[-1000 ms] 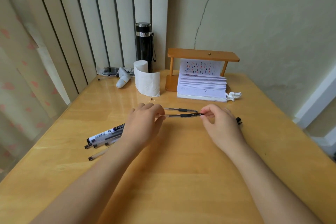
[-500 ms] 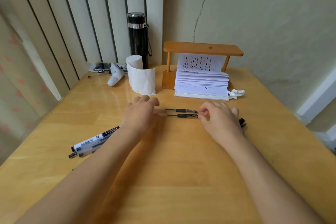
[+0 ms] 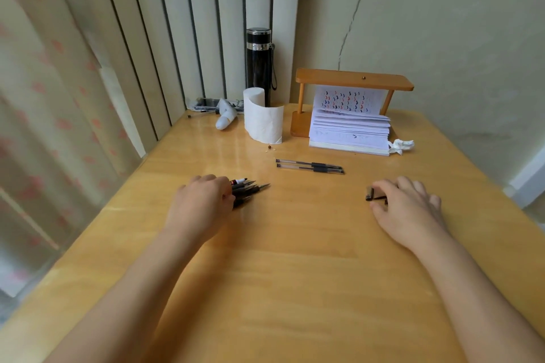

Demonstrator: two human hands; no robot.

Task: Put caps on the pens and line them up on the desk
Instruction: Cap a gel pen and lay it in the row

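Two capped clear pens (image 3: 309, 166) lie side by side, parallel, in the middle of the wooden desk (image 3: 295, 259). My left hand (image 3: 203, 203) is curled over a bundle of uncapped pens (image 3: 249, 188); their tips stick out to the right of my fingers and the barrels are hidden under the hand. My right hand (image 3: 408, 208) rests on the desk to the right, thumb and forefinger around a black pen cap (image 3: 371, 194). More of the caps may lie under that palm, hidden.
At the back stand a black flask (image 3: 259, 65), a toilet paper roll (image 3: 262, 119), a wooden stand (image 3: 354, 81) over a stack of printed paper (image 3: 351, 132), a crumpled tissue (image 3: 401, 146) and a small white device (image 3: 225, 119). Curtain and blinds border the desk's left edge.
Both hands let go of the pen they laid beside the first one. The left hand moved back left onto the uncapped pens; the right hand moved right onto the caps.
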